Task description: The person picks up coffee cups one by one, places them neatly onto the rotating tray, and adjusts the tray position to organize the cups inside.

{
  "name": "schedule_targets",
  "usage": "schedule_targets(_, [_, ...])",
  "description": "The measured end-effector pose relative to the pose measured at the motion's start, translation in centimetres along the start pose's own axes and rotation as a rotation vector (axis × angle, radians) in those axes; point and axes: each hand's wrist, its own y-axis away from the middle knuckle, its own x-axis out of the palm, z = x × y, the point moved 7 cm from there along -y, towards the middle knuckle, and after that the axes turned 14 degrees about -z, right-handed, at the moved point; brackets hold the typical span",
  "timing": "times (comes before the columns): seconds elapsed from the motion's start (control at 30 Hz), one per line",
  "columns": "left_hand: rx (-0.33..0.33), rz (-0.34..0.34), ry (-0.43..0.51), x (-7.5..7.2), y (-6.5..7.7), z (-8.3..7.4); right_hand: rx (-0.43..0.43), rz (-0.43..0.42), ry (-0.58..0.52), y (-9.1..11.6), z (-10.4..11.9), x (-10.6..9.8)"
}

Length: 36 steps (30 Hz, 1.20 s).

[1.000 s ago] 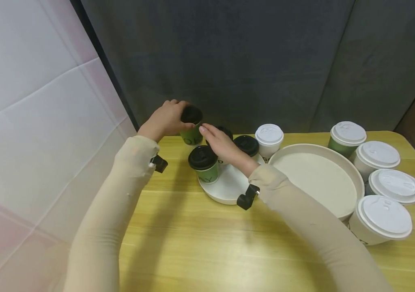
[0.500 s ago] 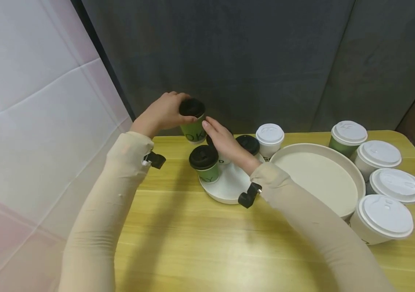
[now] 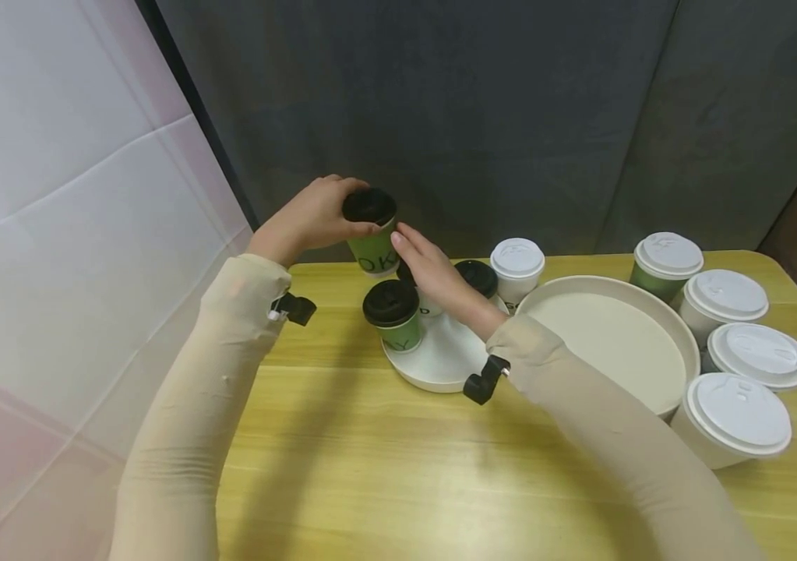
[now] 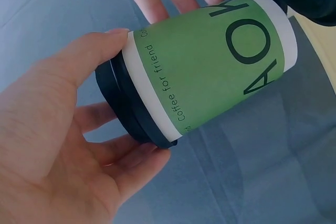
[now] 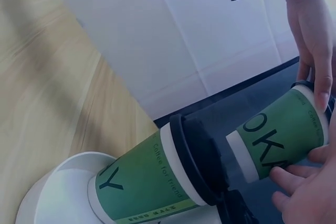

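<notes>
- Head view: the left hand (image 3: pixel 310 222) grips a green cup (image 3: pixel 374 251) near its top, fingers and thumb curled round the black lid (image 3: pixel 368 206).
- The green cup is held up at the back of the table (image 3: pixel 370 475), behind a second green cup (image 3: pixel 400 335). Its lid is uppermost and its base points down; the long axis is close to upright, with a slight lean that carries the base rightward.
- The right hand (image 3: pixel 442 280) has its fingers extended, the tips at the right side of the green cup. The two hands are near each other, with the cup between them.
- The second green cup stands on a small white tray (image 3: pixel 440 370), along with other black-lidded cups partly hidden by the right hand. To the right lies a large cream tray (image 3: pixel 601 343).
- Left wrist view: the green cup lies aslant, lid toward the lower left and base toward the upper right. The left thumb and fingers clasp the lid end; the right hand's fingers show behind the cup's side.
- Right wrist view: the lid points up and right, the base down and left, roughly parallel to the second green cup. The right hand's fingertips touch the side of the green cup.
</notes>
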Motion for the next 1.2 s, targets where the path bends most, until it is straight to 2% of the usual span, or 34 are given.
schedule_targets(0.23, [0.014, -0.011, 0.012, -0.4, 0.3, -0.7, 0.0, -0.001, -0.024, 1.0, 0.5, -0.9])
schedule_targets(0.43, [0.045, -0.032, 0.01, -0.7, 0.5, -1.9, -0.012, -0.025, -0.05, 1.7, 0.7, -1.9])
schedule_targets(0.7, [0.076, -0.045, 0.01, -0.7, 0.7, -3.1, -0.037, -0.057, -0.034, 2.7, 0.9, -2.9])
schedule_targets(1.0, [0.118, -0.06, 0.02, -0.5, 1.4, -4.9, -0.039, -0.117, 0.055, 4.6, 1.0, -4.2])
schedule_targets(1.2, [0.141, -0.068, 0.017, -0.4, 2.1, -6.2, -0.03, -0.125, 0.037, 5.9, 0.9, -4.7])
